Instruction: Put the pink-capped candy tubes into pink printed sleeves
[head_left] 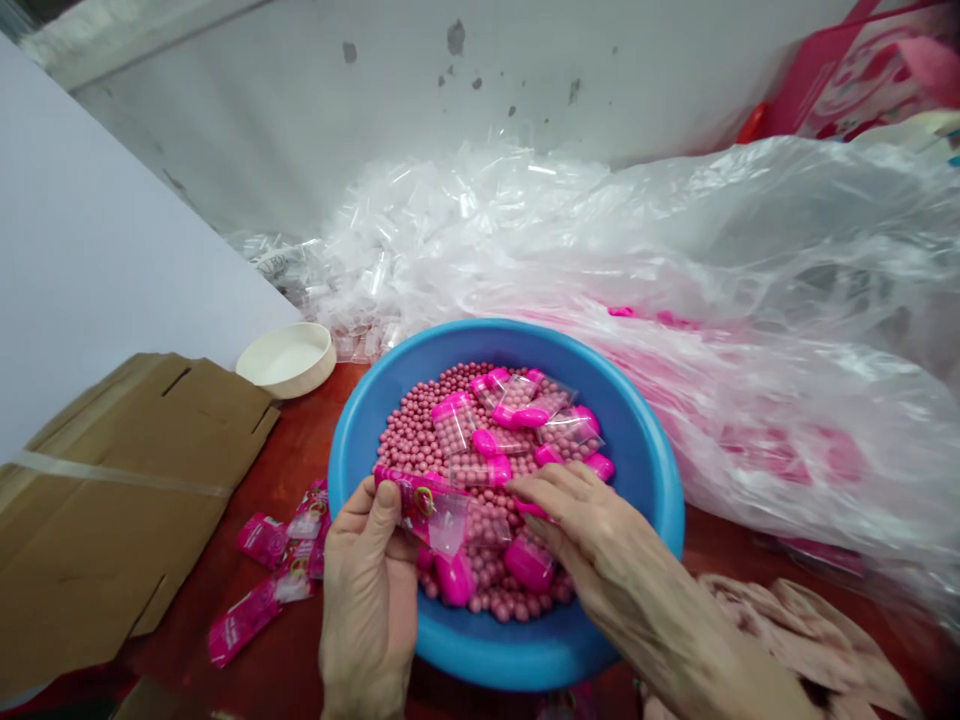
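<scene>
A blue basin [506,675] holds many small pink beads [416,425]. Several clear containers with bright pink caps [452,420] lie on the beads. My left hand [371,590], at the basin's near left rim, is closed on a small pink printed packet [424,505] with a see-through end, pinched between thumb and fingers. Over the right side of the basin, my right hand [581,525] has its fingers closed around the pink cap of a clear bead container [491,527]. The fingertips are partly hidden, and the container overlaps the packet's clear end.
More pink packets [296,550] lie on the red table [292,650] left of the basin. Beside them are flattened cardboard [135,510] and a white round dish [289,360]. Clear plastic pieces [420,230] and a large plastic bag [787,280] fill the back and right. Cloth [787,640] lies front right.
</scene>
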